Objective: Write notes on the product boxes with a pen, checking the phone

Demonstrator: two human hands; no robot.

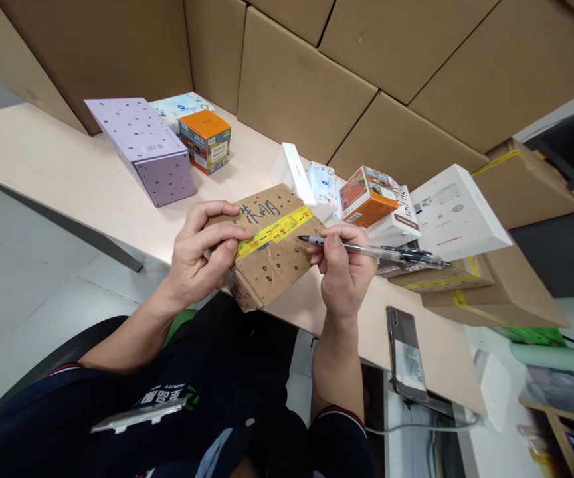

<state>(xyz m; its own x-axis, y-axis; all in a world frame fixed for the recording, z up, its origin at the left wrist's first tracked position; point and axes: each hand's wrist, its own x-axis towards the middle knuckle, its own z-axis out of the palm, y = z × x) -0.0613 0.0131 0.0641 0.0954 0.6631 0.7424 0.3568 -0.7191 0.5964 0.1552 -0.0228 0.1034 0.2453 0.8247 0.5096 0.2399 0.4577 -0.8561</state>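
Note:
A brown cardboard box (280, 265) with small printed marks is held tilted at the table's front edge. Yellow printed tape (287, 226) runs across its top, and dark handwriting shows above the tape. My left hand (204, 249) grips the box's left end, its fingers lying over the top and the tape. In my right hand (344, 265) is a pen (381, 252) with a clear barrel and black parts, pinched between thumb and fingers. Its dark tip points left, over the box just below the tape; whether it touches the cardboard I cannot tell.
Left on the table (58, 143) stand a purple box (142, 143) and an orange box (204, 139). Another orange box (369, 196) and a white box (459, 212) are at right. A phone (406, 355) lies near the front edge. Stacked cartons (301, 86) wall off the back.

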